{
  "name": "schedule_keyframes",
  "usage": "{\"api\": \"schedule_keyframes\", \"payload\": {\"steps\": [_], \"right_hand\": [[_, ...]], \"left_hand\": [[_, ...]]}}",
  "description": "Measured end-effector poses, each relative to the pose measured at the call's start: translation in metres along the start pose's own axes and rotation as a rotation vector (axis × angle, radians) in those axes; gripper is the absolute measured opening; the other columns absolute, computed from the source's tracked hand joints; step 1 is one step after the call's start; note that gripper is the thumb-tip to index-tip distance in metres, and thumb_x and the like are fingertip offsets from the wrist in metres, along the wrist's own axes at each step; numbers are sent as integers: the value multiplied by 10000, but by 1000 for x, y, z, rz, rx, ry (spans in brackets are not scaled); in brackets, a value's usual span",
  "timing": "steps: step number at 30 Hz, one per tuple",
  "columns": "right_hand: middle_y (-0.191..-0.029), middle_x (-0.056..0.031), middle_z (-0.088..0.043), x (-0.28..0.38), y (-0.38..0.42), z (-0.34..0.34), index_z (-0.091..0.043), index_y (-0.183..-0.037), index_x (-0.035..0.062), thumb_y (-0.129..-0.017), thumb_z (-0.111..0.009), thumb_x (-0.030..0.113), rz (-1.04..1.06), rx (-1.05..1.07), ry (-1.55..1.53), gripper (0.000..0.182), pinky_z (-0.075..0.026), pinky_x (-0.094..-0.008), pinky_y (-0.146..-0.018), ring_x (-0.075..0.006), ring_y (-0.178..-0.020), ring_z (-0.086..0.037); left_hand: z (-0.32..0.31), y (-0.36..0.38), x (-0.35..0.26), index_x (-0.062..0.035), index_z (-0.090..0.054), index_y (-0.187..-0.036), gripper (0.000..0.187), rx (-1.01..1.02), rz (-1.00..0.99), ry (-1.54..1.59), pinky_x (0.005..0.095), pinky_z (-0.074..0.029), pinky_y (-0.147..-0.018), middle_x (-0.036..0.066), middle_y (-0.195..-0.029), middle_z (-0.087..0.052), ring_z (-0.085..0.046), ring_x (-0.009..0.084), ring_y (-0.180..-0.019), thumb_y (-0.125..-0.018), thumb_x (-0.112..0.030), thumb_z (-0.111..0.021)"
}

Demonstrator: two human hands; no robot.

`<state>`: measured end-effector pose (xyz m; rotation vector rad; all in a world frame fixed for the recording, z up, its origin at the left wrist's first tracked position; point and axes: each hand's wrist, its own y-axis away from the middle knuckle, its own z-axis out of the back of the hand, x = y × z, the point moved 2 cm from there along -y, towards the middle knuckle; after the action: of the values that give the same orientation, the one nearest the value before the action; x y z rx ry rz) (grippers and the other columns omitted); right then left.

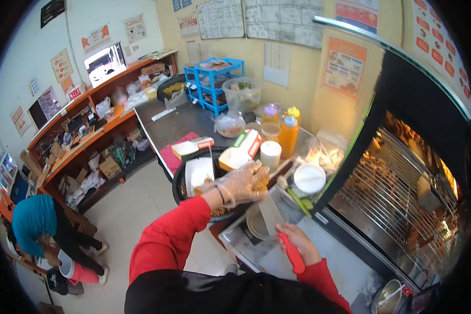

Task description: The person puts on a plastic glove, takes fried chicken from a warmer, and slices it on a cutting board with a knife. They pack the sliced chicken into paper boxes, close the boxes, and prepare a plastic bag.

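Note:
My left hand point(240, 185), in a clear plastic glove, reaches over a round black pan point(179, 183). Its fingers are curled round yellowish-brown food point(260, 180), whose kind I cannot make out. Bare and closed, my right hand point(301, 242) grips the red handle of a wide-bladed knife point(270, 213), its blade pointing up and away from me. Below the blade sits a round container point(256, 222). Around the pan are an open white box point(199, 172) and a yellow-lined carton point(233, 158); brown food in the pan is partly hidden by my left arm.
Sauce bottles point(288, 137) and a white-lidded tub point(309, 178) stand beyond my hands. At right is a lit, glass-fronted food warmer point(387, 183) with wire racks. A blue tiered rack point(214, 86) stands on the far counter. A person in teal point(34, 220) bends over a red cooler point(81, 268).

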<state>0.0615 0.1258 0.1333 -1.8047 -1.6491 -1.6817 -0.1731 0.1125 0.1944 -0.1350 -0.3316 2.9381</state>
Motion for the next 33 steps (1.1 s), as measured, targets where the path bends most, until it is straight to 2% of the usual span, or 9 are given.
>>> {"api": "schedule_keyframes", "payload": {"steps": [4,8,11,22,25,26,28,29,33], "right_hand": [[-557,-4,-442,56,-74,-21,-462,-784,87,-866,-510,282,23,55,-81,218,-333,-214,-338,-84,-379,-394],[-571,1,-441,71,-137,-9,-464,-758,81,-864,-516,269,-53,135,-147,222,-340,-192,-357,-67,-407,-398],[-577,3,-457,67,-149,-3,-464,-753,84,-864,-519,271,-71,99,-122,224,-351,-182,-373,-62,-428,-417],[-551,-27,-497,-81,38,22,-502,-863,11,-867,-496,325,-20,-273,51,314,-385,-247,-378,-108,-426,-485],[-547,-82,-529,-137,103,27,-490,-831,8,-853,-514,305,8,-704,262,298,-420,-316,-415,-201,-444,-531],[-559,-120,-539,-161,122,40,-480,-813,6,-843,-522,289,-24,-867,617,287,-425,-362,-447,-264,-480,-542],[-600,-198,-543,-195,153,63,-454,-769,12,-820,-535,256,-82,-1076,976,262,-417,-463,-531,-393,-600,-543],[-609,-185,-549,-198,165,72,-458,-761,18,-813,-545,266,-123,-1129,1006,268,-418,-449,-523,-374,-601,-552],[-788,-143,-549,-217,178,108,-497,-891,31,-731,-629,285,-118,-1291,1185,327,-420,-431,-609,-334,-734,-549]], "left_hand": [[6,-38,91,-47,-447,-1182,639,45,-13,-71,382,-361,-918,208,-1178,-450,-429,344,-1096,-754,-518,-503],[-17,-70,145,-31,-560,-1024,636,379,82,21,389,-460,-751,180,-922,-608,-585,342,-837,-697,-575,-535],[-45,-76,165,-47,-567,-1028,603,695,182,81,373,-461,-760,156,-1015,-594,-588,305,-877,-713,-560,-531],[-34,-80,149,-74,-519,-1105,539,728,304,-163,388,-413,-858,161,-1117,-541,-530,320,-1011,-793,-511,-466],[-2,-92,122,-86,-609,-916,429,605,-100,-178,384,-453,-715,186,-863,-600,-578,327,-812,-818,-473,-451],[9,-105,104,-58,-613,-843,436,619,176,-253,401,-447,-690,204,-806,-594,-576,332,-786,-825,-460,-446],[13,-115,78,-68,-587,-951,381,368,28,2,407,-434,-694,202,-807,-575,-564,330,-783,-823,-409,-476],[33,-123,42,-56,-571,-974,337,211,-410,-401,397,-435,-716,186,-840,-574,-559,323,-823,-836,-350,-478],[74,-129,-48,-41,-493,-1146,454,-178,-162,219,370,-388,-866,186,-1083,-541,-509,319,-1006,-843,-377,-462]]}}
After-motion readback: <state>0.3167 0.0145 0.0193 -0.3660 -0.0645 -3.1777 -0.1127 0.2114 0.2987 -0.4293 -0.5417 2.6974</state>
